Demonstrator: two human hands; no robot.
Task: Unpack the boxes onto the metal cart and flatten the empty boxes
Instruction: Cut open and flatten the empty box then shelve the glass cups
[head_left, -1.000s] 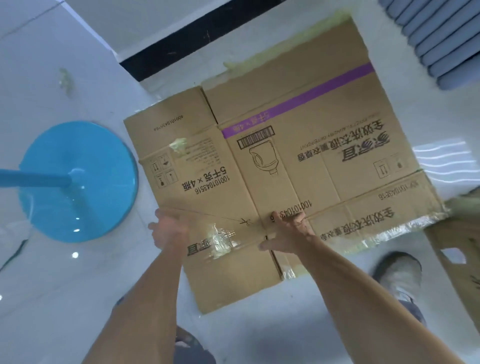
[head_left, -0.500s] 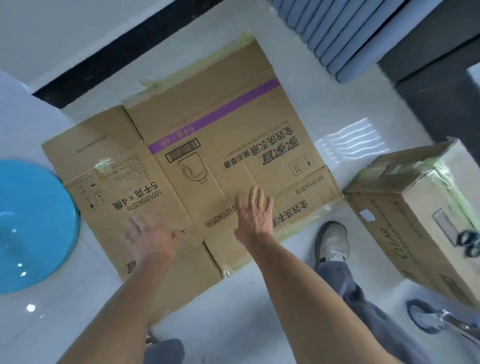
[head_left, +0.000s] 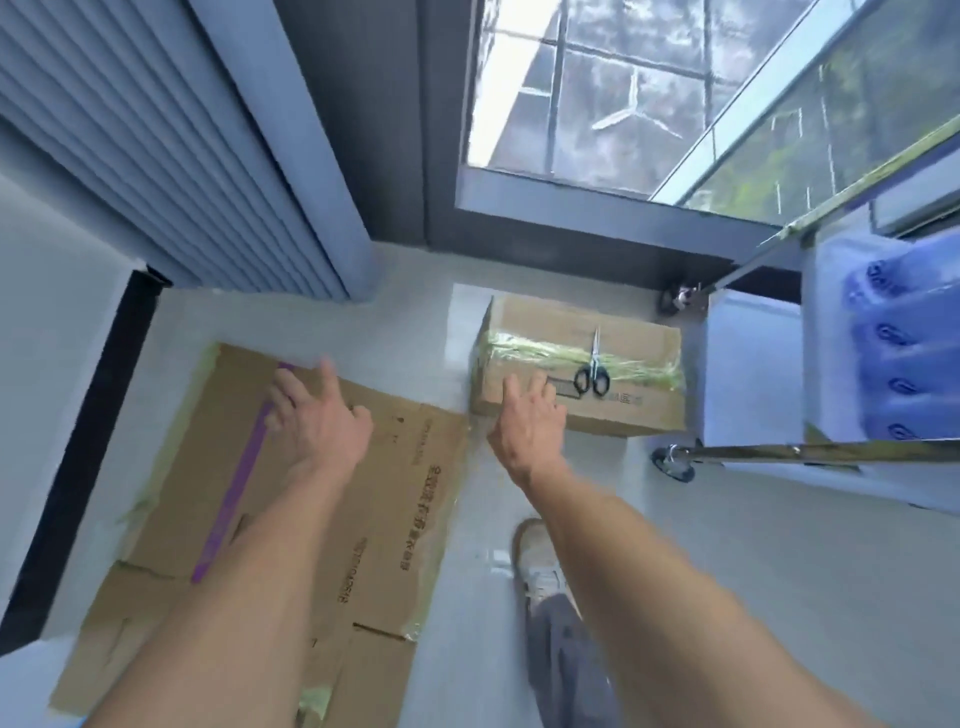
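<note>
Both hands are reaching out empty, fingers loosely spread.

The right hand is hovering at the near edge of the sealed taped box, scissors lying on top; the left hand is hanging over the flattened box left of it, and the metal cart is standing to its right.

Glossy pale floor, grey pleated curtain, daylit window

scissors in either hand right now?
No: the scissors lie on top of the taped box, and both the left hand and right hand are open and hold nothing.
</note>
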